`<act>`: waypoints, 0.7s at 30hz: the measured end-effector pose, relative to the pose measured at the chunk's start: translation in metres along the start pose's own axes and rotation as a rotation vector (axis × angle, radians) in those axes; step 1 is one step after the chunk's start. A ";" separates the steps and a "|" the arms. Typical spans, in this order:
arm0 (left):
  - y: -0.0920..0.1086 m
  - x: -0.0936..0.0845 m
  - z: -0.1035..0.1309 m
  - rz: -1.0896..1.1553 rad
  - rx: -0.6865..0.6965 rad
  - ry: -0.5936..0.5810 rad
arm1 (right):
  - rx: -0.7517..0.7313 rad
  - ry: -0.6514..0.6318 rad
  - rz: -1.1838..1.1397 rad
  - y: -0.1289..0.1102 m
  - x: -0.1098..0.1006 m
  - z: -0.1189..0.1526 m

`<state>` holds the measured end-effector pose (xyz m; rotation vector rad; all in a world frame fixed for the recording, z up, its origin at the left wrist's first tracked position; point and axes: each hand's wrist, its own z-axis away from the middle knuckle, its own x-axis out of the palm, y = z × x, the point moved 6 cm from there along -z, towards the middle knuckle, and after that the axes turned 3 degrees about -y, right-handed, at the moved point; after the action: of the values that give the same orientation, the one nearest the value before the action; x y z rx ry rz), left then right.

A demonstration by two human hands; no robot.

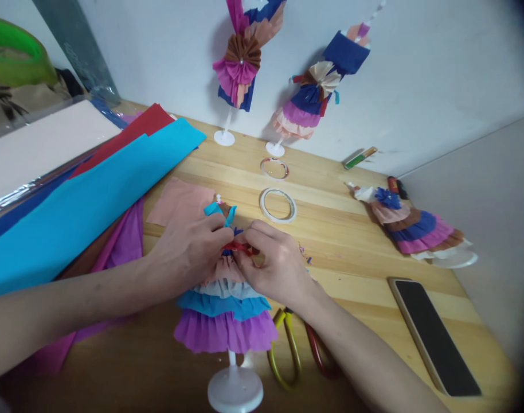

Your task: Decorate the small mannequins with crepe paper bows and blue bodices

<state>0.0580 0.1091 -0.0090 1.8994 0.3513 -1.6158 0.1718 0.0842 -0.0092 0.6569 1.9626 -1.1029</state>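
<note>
A small figure in a tiered paper dress (227,330), with purple, blue, white and pink ruffles, lies between my hands on its white round stand (235,390). At its waist is a red strip (237,246). My left hand (195,246) pinches the strip's left part, close to a blue paper bow (214,209). From the other side my right hand (273,258) grips the same strip between thumb and fingers. The fingertips of both hands nearly meet and cover part of the figure's upper body.
Crepe paper sheets (116,195) fill the left side. Tape rolls (278,205) lie beyond the figure. Yellow-handled scissors (291,355) and a red handle (320,353) are below my right wrist. A phone (436,335) and another dressed figure (421,228) lie right; two more stand by the wall.
</note>
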 end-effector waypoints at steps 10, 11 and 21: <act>-0.002 0.005 0.003 0.027 -0.040 -0.031 | -0.050 0.024 0.019 -0.003 0.003 0.000; -0.001 0.004 0.003 0.029 -0.038 -0.016 | -0.060 0.026 0.036 -0.003 0.004 0.000; -0.001 0.001 0.000 0.026 -0.057 -0.011 | -0.119 0.028 0.213 -0.013 0.000 0.003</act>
<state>0.0580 0.1094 -0.0101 1.8449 0.3623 -1.5820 0.1637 0.0749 -0.0042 0.7988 1.9150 -0.8453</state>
